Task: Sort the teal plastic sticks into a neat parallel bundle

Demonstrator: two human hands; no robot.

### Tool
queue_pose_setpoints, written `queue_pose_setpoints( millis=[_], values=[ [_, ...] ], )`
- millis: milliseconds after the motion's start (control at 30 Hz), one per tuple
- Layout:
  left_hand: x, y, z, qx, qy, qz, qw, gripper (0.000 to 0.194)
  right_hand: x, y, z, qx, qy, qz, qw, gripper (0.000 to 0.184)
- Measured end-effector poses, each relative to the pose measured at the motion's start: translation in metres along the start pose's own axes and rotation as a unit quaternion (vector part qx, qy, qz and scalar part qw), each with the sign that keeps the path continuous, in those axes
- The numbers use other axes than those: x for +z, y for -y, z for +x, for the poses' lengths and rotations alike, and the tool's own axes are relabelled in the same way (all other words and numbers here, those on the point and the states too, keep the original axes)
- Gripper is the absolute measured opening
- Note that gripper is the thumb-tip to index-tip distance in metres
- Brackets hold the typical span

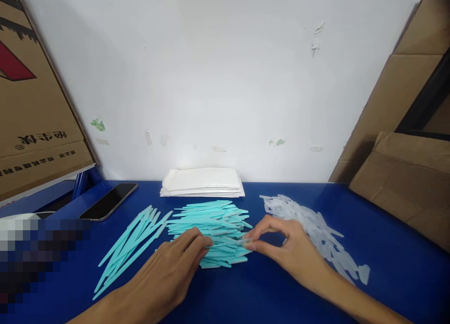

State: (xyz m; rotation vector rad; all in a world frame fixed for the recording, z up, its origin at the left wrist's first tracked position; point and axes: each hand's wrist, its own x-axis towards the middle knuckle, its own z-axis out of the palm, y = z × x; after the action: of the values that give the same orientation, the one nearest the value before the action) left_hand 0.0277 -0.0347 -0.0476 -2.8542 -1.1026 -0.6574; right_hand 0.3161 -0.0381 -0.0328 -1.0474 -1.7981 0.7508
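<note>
Lit brightly and softly across the white painted wall (211, 80), greyer toward its sides; darkly shadowed beside the brown cardboard box (404, 178) at right; faintly glossy on the smooth blue tabletop (232, 300); low in contrast over the translucent blade-shaped plastic pieces (325, 244); stretched and slanted toward both edges; pixelated in coarse blocks at lower left

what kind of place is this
Probably a small workshop or storeroom workbench: a blue table against a scuffed white wall, cardboard at both sides, and piled turquoise sticks and translucent pieces.
</note>
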Motion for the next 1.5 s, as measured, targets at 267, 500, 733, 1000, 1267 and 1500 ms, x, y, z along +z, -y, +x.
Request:
queue_pose_setpoints(
  millis=[267, 500, 733, 1000, 1267, 1500],
  values=[
    [0.0, -0.001, 0.002, 0.015, -0.037, -0.014, 0.999, 0.025, -0.001, -0.002, -0.003, -0.04, -0.018, -0.076, 0.996, 0.012],
    [0.001, -0.003, 0.004, 0.044, -0.048, -0.018, 0.998, 0.025, 0.005, -0.001, -0.003, -0.081, -0.013, -0.096, 0.992, 0.006],
    [0.002, -0.008, -0.001, 0.107, -0.057, 0.01, 0.993, 0.029, 0.016, 0.004, -0.011, -0.206, 0.006, -0.126, 0.97, 0.012],
    [-0.018, 0.025, 0.018, 0.002, -0.075, 0.212, 0.974, 0.021, -0.004, -0.003, -0.004, -0.156, -0.044, -0.232, 0.959, 0.027],
    [-0.046, 0.064, 0.003, -0.221, 0.072, 0.362, 0.903, 0.03, -0.029, -0.021, 0.01, -0.107, -0.062, -0.342, 0.931, 0.028],
    [-0.038, 0.054, 0.008, -0.206, 0.074, 0.322, 0.921, 0.036, -0.035, -0.052, 0.01, -0.108, -0.036, -0.447, 0.887, 0.036]
  ],
)
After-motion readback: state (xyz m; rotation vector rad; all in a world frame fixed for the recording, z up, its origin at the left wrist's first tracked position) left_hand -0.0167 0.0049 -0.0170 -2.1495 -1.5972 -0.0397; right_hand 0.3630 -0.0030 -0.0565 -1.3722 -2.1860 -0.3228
